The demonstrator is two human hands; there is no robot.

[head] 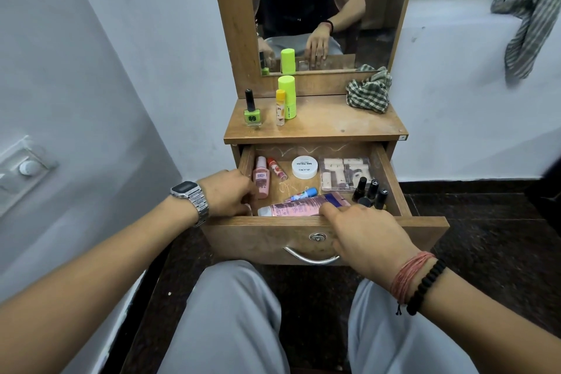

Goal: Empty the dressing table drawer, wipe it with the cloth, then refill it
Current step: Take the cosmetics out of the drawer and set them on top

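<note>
Drawer (pixel 391 179): pulled out from under the counter (pixel 328 121), still full; you sit facing it with your knees below its front panel.
Left hand (pixel 227 193): your fingers are curled down inside the drawer's left front corner, just beside the pink spray bottle (pixel 261 181); what they close on, if anything, I cannot tell.
Right hand (pixel 368 235): you rest it over the drawer's front edge, fingers loosely spread, index fingertip touching the pink tube (pixel 299 206) lying along the front; it grips nothing.
Inside the drawer: a small red-capped bottle (pixel 277 168) beside the spray bottle, a white nail polish remover tub (pixel 305 166) at the back, a clear packet (pixel 346 173) at back right, dark nail polish bottles (pixel 372 191) at front right, a blue-capped tube (pixel 303 194) behind the pink tube.
Counter top: green nail polish (pixel 252 114), a small yellow-capped bottle (pixel 280 108) and a lime-green stick (pixel 287 97) on the left.
Cloth (pixel 368 91): the checked cloth lies bunched on the counter's back right corner, below the mirror (pixel 318 3).
</note>
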